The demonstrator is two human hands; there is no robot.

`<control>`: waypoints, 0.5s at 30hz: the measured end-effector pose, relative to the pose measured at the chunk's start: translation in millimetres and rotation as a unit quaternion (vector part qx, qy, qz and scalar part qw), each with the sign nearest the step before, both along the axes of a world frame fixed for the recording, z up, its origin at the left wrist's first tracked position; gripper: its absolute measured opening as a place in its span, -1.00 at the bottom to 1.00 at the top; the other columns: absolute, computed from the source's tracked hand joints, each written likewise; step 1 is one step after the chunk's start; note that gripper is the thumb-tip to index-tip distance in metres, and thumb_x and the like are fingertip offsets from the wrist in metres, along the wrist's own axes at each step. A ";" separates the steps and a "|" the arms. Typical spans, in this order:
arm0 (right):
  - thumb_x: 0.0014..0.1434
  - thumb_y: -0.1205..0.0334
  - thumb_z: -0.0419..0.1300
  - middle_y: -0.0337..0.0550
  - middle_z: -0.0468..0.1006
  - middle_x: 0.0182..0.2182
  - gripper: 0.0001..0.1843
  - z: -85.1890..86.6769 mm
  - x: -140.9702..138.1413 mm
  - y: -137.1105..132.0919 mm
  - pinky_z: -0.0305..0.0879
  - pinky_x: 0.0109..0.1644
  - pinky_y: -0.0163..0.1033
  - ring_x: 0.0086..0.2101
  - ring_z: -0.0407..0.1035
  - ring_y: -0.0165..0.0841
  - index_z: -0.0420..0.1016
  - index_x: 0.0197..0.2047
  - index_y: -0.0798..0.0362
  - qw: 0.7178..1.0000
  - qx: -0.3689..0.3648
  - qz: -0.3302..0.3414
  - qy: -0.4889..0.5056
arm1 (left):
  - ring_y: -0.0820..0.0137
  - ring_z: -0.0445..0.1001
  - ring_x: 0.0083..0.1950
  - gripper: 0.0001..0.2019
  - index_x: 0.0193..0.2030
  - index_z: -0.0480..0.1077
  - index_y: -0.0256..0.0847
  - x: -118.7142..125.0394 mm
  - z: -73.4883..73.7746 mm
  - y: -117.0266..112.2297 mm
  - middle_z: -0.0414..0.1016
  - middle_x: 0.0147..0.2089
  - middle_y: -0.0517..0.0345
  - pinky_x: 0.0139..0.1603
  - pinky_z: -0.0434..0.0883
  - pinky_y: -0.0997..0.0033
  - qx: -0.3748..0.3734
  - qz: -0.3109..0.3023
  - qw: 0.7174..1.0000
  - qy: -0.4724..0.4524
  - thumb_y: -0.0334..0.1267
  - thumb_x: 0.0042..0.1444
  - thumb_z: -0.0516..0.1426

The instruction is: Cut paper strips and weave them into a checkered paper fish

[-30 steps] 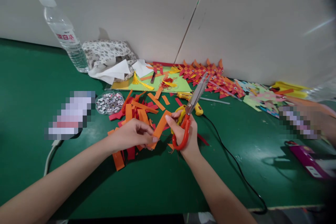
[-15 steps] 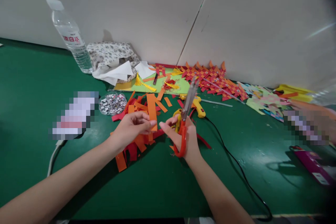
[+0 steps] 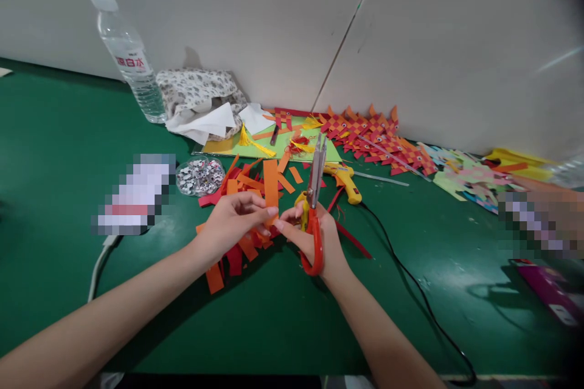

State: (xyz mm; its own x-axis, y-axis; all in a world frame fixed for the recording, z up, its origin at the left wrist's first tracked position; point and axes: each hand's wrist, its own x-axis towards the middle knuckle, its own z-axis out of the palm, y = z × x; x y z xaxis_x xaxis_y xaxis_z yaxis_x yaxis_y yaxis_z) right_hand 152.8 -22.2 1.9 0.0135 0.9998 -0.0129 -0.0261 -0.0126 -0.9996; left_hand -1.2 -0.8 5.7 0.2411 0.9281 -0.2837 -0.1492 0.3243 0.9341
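My left hand (image 3: 235,222) pinches an orange paper strip (image 3: 271,184) and holds it upright above a heap of red and orange paper strips (image 3: 239,194). My right hand (image 3: 312,237) grips red-handled scissors (image 3: 314,203) whose blades point up and away. Its forefinger touches the foot of the strip beside my left fingertips. Both hands hover just above the green table (image 3: 64,134).
A water bottle (image 3: 128,58), a patterned cloth pouch (image 3: 196,88) and white paper stand by the wall. A dish of googly eyes (image 3: 199,175), a yellow glue gun (image 3: 345,180) with black cable, a green sheet (image 3: 278,143), woven paper fish (image 3: 378,137). Another person's arm shows far right.
The orange strip has turned from slanted to upright in my left hand. The scissors have swung from leaning right to nearly vertical, and both hands have drawn closer together.
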 end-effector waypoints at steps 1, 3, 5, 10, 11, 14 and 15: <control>-0.18 0.26 0.35 -0.38 0.42 -0.57 -0.64 0.7 0.0 0.1 0.33 -0.41 -0.29 -0.52 0.38 -0.44 0.17 -0.47 -0.02 1.000 -0.005 0.000 0.002 | 0.52 0.47 -0.59 -0.73 -0.48 0.32 -0.23 -0.2 -0.3 0.1 0.47 -0.55 0.30 -0.61 0.32 0.62 -0.001 -0.001 1.000 0.003 -0.23 -0.18 0.35; -0.18 0.27 0.35 -0.38 0.42 -0.57 -0.64 1.9 -0.2 0.0 0.32 -0.41 -0.30 -0.52 0.37 -0.45 0.16 -0.48 -0.01 1.000 -0.011 0.001 0.005 | 0.53 0.48 -0.58 -0.73 -0.47 0.31 -0.24 -0.5 -0.8 0.4 0.48 -0.54 0.29 -0.62 0.30 0.64 -0.002 -0.001 1.000 0.009 -0.23 -0.16 0.34; -0.18 0.28 0.35 -0.39 0.42 -0.57 -0.64 2.9 -0.7 -0.2 0.30 -0.40 -0.31 -0.52 0.36 -0.46 0.16 -0.49 -0.01 1.000 -0.017 0.001 0.009 | 0.54 0.48 -0.58 -0.73 -0.46 0.31 -0.24 -0.9 -1.2 0.7 0.48 -0.53 0.29 -0.62 0.29 0.65 -0.003 -0.003 1.000 0.014 -0.23 -0.15 0.34; -0.17 0.29 0.34 -0.40 0.42 -0.57 -0.64 4.3 -1.5 -0.3 0.28 -0.43 -0.32 -0.52 0.36 -0.47 0.16 -0.48 -0.01 1.000 -0.027 -0.005 0.008 | 0.51 0.51 -0.54 -0.72 -0.42 0.33 -0.24 -1.6 -1.6 0.7 0.47 -0.50 0.27 -0.63 0.25 0.66 -0.009 -0.015 1.000 0.021 -0.16 -0.12 0.32; -0.17 0.28 0.34 -0.39 0.43 -0.56 -0.64 4.2 -1.1 -0.2 0.28 -0.44 -0.32 -0.52 0.36 -0.47 0.16 -0.47 -0.01 1.000 -0.028 -0.005 0.006 | 0.50 0.51 -0.53 -0.73 -0.41 0.35 -0.24 -1.7 -1.5 0.5 0.46 -0.51 0.27 -0.63 0.25 0.67 -0.011 -0.015 1.000 0.021 -0.13 -0.11 0.31; -0.15 0.27 0.34 -0.38 0.45 -0.54 -0.64 3.1 1.3 0.5 0.28 -0.47 -0.32 -0.52 0.35 -0.47 0.15 -0.45 -0.02 1.000 -0.023 -0.013 0.006 | 0.51 0.51 -0.53 -0.73 -0.44 0.40 -0.26 -2.1 -1.1 0.5 0.47 -0.50 0.24 -0.64 0.24 0.67 -0.018 -0.016 1.000 0.009 -0.07 -0.04 0.26; -0.15 0.27 0.34 -0.39 0.44 -0.53 -0.63 2.5 2.3 0.8 0.28 -0.47 -0.32 -0.52 0.35 -0.47 0.15 -0.45 -0.02 1.000 -0.020 -0.016 0.006 | 0.51 0.51 -0.53 -0.73 -0.45 0.41 -0.26 -2.4 -1.3 0.7 0.49 -0.48 0.22 -0.64 0.25 0.66 -0.019 -0.016 1.000 0.000 -0.07 -0.03 0.25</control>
State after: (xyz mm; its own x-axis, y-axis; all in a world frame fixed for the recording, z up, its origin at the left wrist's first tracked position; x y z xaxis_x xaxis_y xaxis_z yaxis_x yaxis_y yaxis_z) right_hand 155.1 -21.4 4.4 0.0455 0.9976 -0.0529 -0.0390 -0.0511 -0.9979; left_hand -3.6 -0.1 4.4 0.2696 0.9088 -0.3184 -0.1381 0.3637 0.9212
